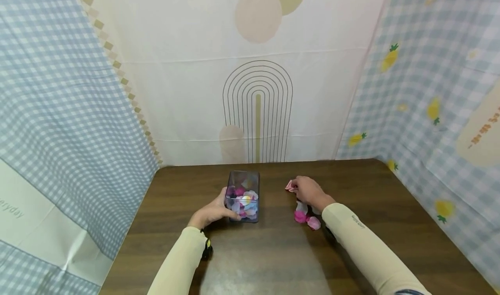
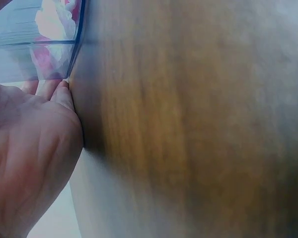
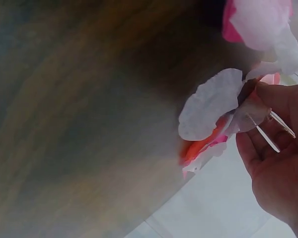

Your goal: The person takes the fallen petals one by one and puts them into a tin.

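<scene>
A clear plastic box (image 1: 254, 180) stands left of the middle of the table, with pink, white and bluish fabric petals (image 1: 247, 206) inside. My left hand (image 1: 212, 212) grips its left side, the thumb across the near face; in the left wrist view the fingertips pass behind the box wall (image 2: 15, 62). Right of the box, my right hand (image 1: 310, 191) pinches pink petals (image 1: 290, 185) between thumb and fingers. A white petal (image 3: 211, 106) and an orange petal (image 3: 201, 147) show at those fingers in the right wrist view. Below that hand lie loose pink petals (image 1: 300, 217) and white ones.
The brown wooden table (image 1: 265, 247) reaches back to a white patterned curtain (image 1: 187, 113). Checked cloths hang at the left (image 1: 90, 113) and the right (image 1: 418, 91). A strip of bare tabletop separates the box from the loose petals.
</scene>
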The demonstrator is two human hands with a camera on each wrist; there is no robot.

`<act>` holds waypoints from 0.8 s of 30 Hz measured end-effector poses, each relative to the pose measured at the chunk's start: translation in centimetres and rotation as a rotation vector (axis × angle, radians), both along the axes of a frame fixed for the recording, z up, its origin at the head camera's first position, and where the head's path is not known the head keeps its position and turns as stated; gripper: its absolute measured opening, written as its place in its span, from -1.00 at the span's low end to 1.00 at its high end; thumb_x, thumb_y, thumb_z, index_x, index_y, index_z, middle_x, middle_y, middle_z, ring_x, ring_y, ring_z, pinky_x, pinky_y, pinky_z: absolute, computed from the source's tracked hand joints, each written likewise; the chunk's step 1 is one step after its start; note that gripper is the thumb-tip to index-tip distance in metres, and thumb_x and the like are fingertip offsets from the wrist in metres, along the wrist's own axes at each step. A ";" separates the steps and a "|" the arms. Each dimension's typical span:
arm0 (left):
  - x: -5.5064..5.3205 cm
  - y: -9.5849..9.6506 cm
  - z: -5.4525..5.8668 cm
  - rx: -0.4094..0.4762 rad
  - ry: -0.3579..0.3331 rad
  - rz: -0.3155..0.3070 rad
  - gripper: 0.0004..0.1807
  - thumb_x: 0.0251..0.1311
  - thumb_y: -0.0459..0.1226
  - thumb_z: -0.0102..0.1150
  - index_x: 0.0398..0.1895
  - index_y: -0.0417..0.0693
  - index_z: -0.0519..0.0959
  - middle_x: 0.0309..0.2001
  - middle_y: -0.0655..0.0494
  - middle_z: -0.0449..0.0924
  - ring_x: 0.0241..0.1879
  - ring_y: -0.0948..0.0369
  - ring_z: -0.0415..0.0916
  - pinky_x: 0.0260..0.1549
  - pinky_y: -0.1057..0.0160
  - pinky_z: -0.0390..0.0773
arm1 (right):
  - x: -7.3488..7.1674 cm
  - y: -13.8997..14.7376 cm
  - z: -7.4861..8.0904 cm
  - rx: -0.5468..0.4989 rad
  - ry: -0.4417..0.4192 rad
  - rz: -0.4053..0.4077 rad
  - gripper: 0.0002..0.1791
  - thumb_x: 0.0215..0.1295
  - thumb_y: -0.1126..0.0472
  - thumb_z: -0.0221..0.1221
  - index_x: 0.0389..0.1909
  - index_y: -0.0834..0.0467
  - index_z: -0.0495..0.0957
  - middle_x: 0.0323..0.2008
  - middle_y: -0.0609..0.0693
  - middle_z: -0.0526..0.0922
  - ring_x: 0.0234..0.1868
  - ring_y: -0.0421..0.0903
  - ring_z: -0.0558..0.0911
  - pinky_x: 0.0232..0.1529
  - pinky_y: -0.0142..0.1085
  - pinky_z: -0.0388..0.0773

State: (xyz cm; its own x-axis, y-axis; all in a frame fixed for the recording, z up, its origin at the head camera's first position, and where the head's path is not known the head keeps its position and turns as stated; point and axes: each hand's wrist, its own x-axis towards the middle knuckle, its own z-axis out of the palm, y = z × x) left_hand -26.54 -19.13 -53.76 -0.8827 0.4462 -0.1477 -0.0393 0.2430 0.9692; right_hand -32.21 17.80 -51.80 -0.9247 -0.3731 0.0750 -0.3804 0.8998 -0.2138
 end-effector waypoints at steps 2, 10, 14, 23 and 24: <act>0.0 0.1 0.1 -0.006 -0.005 0.001 0.25 -0.04 -0.38 0.65 0.63 -0.04 -0.03 0.45 -0.18 0.41 0.38 0.02 0.43 0.59 -0.15 0.20 | 0.1 0.1 0.0 -0.002 -0.019 -0.010 -0.88 0.49 0.26 0.26 -0.13 0.15 0.77 -0.18 0.07 0.71 -0.11 0.05 0.72 -0.01 0.01 0.70; 0.2 0.3 0.1 -0.013 0.010 -0.007 0.29 -0.05 -0.36 0.66 0.66 -0.04 -0.06 0.47 -0.18 0.37 0.41 -0.01 0.38 0.60 -0.17 0.16 | 0.4 0.3 -0.3 -0.047 -0.037 -0.043 -0.88 0.48 0.27 0.25 -0.10 0.12 0.76 -0.19 0.04 0.67 -0.15 0.01 0.68 -0.05 0.00 0.69; 0.2 0.2 -0.1 -0.047 0.039 -0.010 0.32 -0.05 -0.33 0.67 0.70 0.00 -0.06 0.49 -0.17 0.32 0.44 -0.04 0.32 0.61 -0.21 0.12 | 0.4 0.1 -0.2 -0.052 -0.033 -0.033 -0.87 0.50 0.27 0.25 -0.10 0.12 0.77 -0.20 0.04 0.68 -0.16 0.00 0.68 -0.05 -0.01 0.69; 0.2 0.5 0.1 -0.067 0.053 0.001 0.35 -0.09 -0.33 0.67 0.72 0.03 -0.05 0.49 -0.17 0.33 0.45 -0.05 0.31 0.61 -0.26 0.09 | 0.1 0.2 0.0 -0.043 -0.027 -0.051 -0.79 0.48 0.30 0.21 -0.02 0.17 0.78 -0.05 0.13 0.76 0.03 0.13 0.74 0.09 0.05 0.71; 0.1 0.6 0.1 -0.068 0.058 0.002 0.35 -0.09 -0.33 0.67 0.72 0.02 -0.05 0.48 -0.16 0.33 0.44 -0.05 0.32 0.61 -0.26 0.10 | 0.0 0.3 0.0 -0.055 -0.028 -0.050 -0.79 0.48 0.30 0.21 -0.02 0.18 0.78 -0.03 0.14 0.77 0.04 0.13 0.75 0.10 0.05 0.71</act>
State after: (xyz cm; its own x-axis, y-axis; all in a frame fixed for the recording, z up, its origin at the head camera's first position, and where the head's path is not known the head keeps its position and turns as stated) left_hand -26.39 -18.54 -53.66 -0.8915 0.4351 -0.1263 0.0157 0.3083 0.9512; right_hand -32.21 18.09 -51.78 -0.9441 -0.3225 0.0680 -0.3286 0.9042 -0.2729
